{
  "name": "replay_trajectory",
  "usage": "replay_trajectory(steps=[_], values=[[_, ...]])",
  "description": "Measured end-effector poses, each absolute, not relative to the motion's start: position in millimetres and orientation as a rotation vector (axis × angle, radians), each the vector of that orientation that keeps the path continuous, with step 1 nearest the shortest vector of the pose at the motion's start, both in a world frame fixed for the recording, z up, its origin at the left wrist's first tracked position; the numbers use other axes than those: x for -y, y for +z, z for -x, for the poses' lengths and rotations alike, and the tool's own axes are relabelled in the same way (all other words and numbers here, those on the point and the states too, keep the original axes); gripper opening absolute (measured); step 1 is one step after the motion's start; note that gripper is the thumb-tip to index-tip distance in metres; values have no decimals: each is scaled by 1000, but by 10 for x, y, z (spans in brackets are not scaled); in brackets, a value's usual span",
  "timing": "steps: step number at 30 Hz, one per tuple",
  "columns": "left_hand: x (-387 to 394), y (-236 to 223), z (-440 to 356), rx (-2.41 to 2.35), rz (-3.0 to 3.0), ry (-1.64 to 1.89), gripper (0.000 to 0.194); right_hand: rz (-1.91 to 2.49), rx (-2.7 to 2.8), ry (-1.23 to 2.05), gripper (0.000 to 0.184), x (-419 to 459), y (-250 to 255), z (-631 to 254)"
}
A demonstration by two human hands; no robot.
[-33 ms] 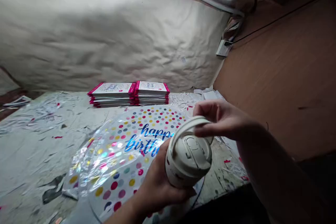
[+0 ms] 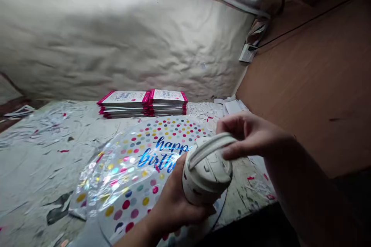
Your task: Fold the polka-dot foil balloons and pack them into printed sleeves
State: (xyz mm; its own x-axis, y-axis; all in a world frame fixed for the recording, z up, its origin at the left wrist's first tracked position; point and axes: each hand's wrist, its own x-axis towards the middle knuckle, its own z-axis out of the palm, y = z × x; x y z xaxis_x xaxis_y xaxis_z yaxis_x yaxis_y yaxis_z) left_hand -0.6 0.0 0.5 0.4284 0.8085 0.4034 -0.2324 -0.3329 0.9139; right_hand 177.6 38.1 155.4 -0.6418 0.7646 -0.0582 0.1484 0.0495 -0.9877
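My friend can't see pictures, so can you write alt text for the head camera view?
Two hands hold a cream drink flask above a table: the left hand grips its body, and the right hand rests on the loop handle of its lid. Below lies a flat shiny "happy birthday" balloon with coloured dots, and pink-edged packets sit stacked beyond it.

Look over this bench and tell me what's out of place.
Shreds of silver foil and small red scraps litter the bench, looking messy beside the neat stacks of pink-edged packs. The polka-dot birthday foil balloon also lies wrinkled and crumpled along its left side.
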Motion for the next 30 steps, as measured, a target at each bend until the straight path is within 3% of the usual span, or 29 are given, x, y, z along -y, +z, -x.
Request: replay_trajectory(steps=[5,9,12,17,27,30], values=[[-182,31,160,-735,-1855,943,103,1010,1702,1458,21,-502,1715,-1826],[-585,-112,459,-1156,-2256,434,67,1095,1491,1254,16,-864,1930,-1988],[-861,-380,679,-1446,-2411,258,58,1153,1309,1187,18,-1180,2077,-2116],[-1012,-766,840,-1527,-2583,270,47,1286,1171,989,22,-1866,2040,-2257],[-1004,-1000,868,-1558,-2759,417,42,1438,811,631,12,-3316,1586,-2668],[-1011,-1060,891,-1544,-2800,502,42,1462,765,593,26,-3579,1493,-2795]])
